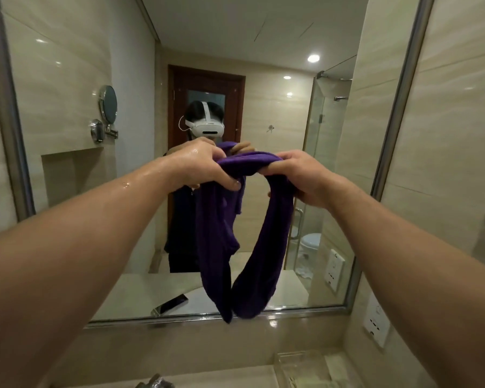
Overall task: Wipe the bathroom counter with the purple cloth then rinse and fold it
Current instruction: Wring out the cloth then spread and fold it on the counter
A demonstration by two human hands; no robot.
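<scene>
- The left hand [207,166] and the right hand [303,177] both grip the cloth [216,236] at its bunched top, fingers curled around it, near each other.
- The cloth is held up in the air before the mirror [67,107], above the counter [221,378]. It hangs in two long loops and touches nothing below.
- Water drops shine on the left forearm, so I judge that wiping and rinsing are done and folding is about to begin.
- The next move calls for finding two corners and moving the hands apart, so that the cloth opens flat.
- If it drips, it may first need a wring low by the tap [154,383].
</scene>
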